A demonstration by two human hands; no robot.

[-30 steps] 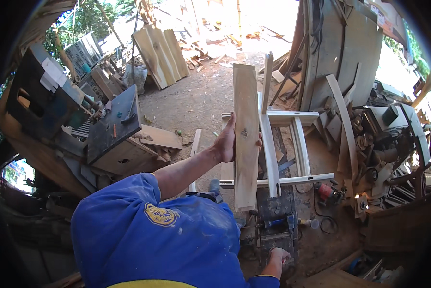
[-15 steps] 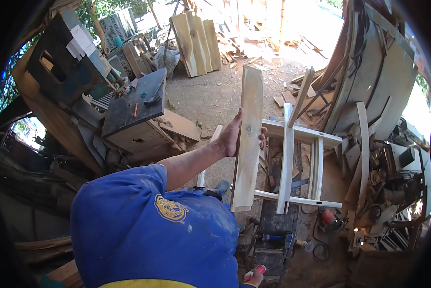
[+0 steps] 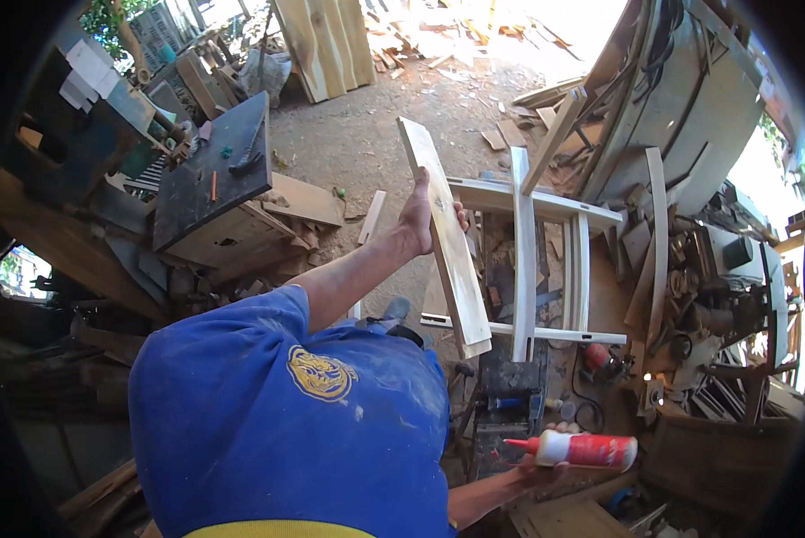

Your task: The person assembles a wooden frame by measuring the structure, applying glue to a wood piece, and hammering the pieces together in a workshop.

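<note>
My left hand point(image 3: 417, 215) is closed around the middle of a pale wooden board point(image 3: 450, 242), thumb on the near side and fingertips showing over the far edge. The board is tilted, its upper end leaning left. Low on the right, my right hand point(image 3: 542, 468) grips a glue bottle point(image 3: 591, 450), white and red with a red nozzle pointing left. The bottle lies nearly level in that hand. Beyond the board, a pale wooden frame point(image 3: 546, 336) of rails and uprights rests over a dark narrow bench point(image 3: 501, 430).
At left stands a dark-topped table point(image 3: 214, 161) with an orange pencil point(image 3: 213, 186) on it. A red power tool point(image 3: 597, 357) with a cord sits right of the bench. Wide boards point(image 3: 326, 49) lean at the back; wood scraps and large panels point(image 3: 662, 117) crowd the right.
The board has swung from nearly upright to a slant, upper end leftward. My right hand has come up and right, bringing the glue bottle into full view. The whole view has shifted.
</note>
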